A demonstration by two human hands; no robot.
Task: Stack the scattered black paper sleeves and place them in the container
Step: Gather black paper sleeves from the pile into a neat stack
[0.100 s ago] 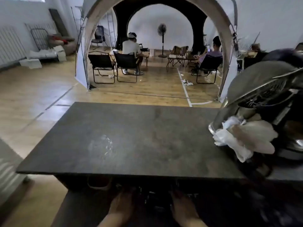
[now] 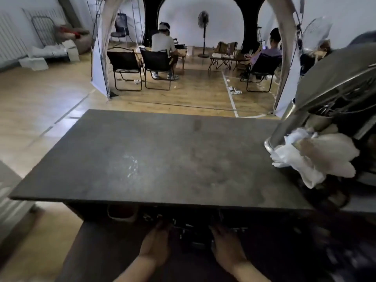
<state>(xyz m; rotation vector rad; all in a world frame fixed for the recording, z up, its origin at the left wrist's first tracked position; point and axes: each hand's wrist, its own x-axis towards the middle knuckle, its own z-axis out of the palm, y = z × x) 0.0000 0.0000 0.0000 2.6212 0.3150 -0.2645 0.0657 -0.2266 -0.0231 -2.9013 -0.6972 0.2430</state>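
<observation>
Your left hand (image 2: 155, 248) reached forward below the near edge of the counter (image 2: 162, 155), into a dark, cluttered space underneath it. Its fingers (image 2: 162, 225) were lost in shadow and blur, so I cannot tell whether they were spread or holding anything. Your right hand (image 2: 227, 249) lay just beside it, reaching into the same dark space, and the set of its fingers could not be told either. The black paper sleeves could not be made out for certain; only small dark shapes (image 2: 189, 233) showed between your two hands under the counter. At the counter's right end stood a shiny metal container (image 2: 284, 129) with white crumpled wrapping (image 2: 305, 159) hanging at its rim.
</observation>
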